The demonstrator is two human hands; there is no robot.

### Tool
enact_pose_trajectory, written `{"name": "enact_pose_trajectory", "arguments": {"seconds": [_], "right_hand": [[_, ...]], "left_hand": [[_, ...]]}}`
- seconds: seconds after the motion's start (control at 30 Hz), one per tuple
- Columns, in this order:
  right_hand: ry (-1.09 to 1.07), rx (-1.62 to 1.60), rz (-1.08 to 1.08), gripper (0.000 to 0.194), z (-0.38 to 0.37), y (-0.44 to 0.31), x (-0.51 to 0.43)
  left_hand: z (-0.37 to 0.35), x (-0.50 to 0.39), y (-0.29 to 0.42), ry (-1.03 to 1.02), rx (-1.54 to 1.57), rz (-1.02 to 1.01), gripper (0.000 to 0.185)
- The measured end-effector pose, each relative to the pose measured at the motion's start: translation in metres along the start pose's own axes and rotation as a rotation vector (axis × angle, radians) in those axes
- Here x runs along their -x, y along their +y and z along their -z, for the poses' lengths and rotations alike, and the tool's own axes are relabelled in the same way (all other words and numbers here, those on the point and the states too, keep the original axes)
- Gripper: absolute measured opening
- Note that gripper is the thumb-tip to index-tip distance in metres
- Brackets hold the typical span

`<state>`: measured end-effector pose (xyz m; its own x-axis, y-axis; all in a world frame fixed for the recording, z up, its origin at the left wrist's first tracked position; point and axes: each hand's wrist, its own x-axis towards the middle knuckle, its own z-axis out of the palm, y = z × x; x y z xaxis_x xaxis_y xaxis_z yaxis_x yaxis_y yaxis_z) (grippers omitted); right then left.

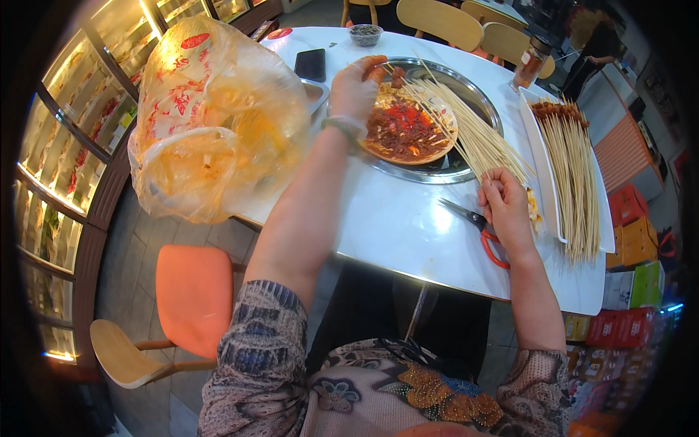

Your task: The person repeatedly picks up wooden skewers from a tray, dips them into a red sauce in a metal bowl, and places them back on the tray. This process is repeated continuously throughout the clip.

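Note:
My left hand (356, 90), in a thin clear glove, is at the upper left rim of a bowl of red, saucy meat (401, 128). Its fingers are at the tip end of a skewer with meat pieces (397, 77). The bowl stands in a round steel tray (489, 101). Many bare bamboo skewers (469, 120) lie fanned over the bowl and tray. My bare right hand (501, 194) pinches the lower end of a thin skewer near that fan. Under and beside this hand lie scissors with red handles (486, 232).
A long white dish (551, 202) on the right holds many meat-tipped skewers (568, 158). On the left are a large plastic bag (218, 120), a black phone (310, 64) and a metal tray (315, 95). A small tub (365, 35) and a spice jar (531, 63) stand at the back.

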<state>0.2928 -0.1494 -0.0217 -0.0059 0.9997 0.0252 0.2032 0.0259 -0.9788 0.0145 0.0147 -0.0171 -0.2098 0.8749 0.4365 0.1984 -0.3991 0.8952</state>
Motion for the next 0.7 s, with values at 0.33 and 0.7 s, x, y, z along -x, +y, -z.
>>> {"name": "enact_pose_trajectory", "arguments": {"seconds": [0.33,0.7], "right_hand": [[0.038,0.275,0.176,0.010,-0.003,0.000,0.004],[-0.021,0.198,0.093,0.013,0.002,0.000,0.002]], "left_hand": [[-0.005,0.006,-0.001,-0.176,0.066,0.186,0.026],[0.006,0.000,0.001,-0.061,0.223,0.220,0.027]]}}
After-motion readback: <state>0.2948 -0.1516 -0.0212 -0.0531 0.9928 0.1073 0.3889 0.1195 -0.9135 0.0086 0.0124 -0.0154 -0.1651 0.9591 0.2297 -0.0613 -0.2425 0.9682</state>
